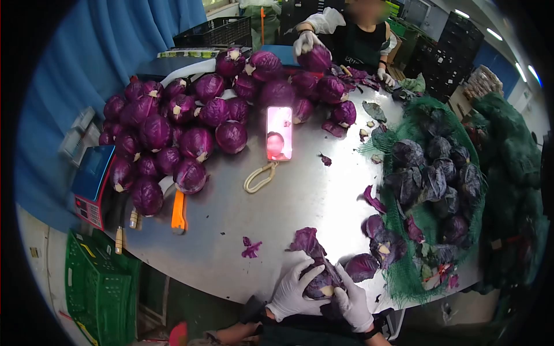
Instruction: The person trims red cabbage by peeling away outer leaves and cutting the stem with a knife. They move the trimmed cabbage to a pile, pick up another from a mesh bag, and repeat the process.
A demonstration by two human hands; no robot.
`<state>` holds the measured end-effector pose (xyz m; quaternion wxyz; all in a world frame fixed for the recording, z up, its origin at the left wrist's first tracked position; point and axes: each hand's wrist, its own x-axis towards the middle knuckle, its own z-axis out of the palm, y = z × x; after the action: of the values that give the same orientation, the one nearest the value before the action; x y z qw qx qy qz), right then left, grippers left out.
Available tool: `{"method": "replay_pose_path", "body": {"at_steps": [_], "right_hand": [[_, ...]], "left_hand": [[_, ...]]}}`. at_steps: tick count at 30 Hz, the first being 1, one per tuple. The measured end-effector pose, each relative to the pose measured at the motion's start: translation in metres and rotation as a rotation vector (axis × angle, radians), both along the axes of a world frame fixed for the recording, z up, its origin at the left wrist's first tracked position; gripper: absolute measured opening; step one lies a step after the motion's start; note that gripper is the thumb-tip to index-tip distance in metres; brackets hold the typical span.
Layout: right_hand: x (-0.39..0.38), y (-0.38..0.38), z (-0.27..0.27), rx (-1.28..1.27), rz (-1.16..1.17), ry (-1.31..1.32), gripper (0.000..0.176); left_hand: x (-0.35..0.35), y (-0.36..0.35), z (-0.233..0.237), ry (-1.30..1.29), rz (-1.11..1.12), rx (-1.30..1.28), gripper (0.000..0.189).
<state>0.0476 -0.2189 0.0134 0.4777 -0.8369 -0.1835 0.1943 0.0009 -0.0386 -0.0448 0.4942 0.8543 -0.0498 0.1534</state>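
Both of my hands wear white gloves and meet at the front edge of the metal table (pixel 231 230). A red cabbage (pixel 321 282) with a pale cut stem sits between them. My left hand (pixel 296 291) wraps its near left side, fingers spread over the leaves. On the other side my right hand (pixel 353 299) grips it, thumb near the stem. A loose purple outer leaf (pixel 307 242) stands out just beyond the cabbage. Close to my right fingers lies another loose leaf (pixel 362 267), with a cabbage (pixel 388 248) behind it, stem showing.
Many trimmed cabbages (pixel 156 132) are heaped at back left, by a blue-topped scale (pixel 92 173). An orange-handled tool (pixel 178 213) lies in front. A phone (pixel 279 134) stands mid-table. An open green net sack (pixel 398 282) holds cabbages at right. Opposite, a co-worker's gloved hand (pixel 307 42) holds a cabbage.
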Motion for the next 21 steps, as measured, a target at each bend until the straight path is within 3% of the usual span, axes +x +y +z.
{"method": "replay_pose_path", "body": {"at_steps": [15, 21], "right_hand": [[-0.006, 0.001, -0.013, 0.083, -0.042, -0.14, 0.052], [-0.006, 0.0, -0.011, 0.002, -0.043, -0.08, 0.052]], "left_hand": [[0.0, -0.002, 0.003, -0.006, 0.021, 0.06, 0.084], [-0.001, -0.003, -0.003, 0.012, 0.021, 0.041, 0.085]]}}
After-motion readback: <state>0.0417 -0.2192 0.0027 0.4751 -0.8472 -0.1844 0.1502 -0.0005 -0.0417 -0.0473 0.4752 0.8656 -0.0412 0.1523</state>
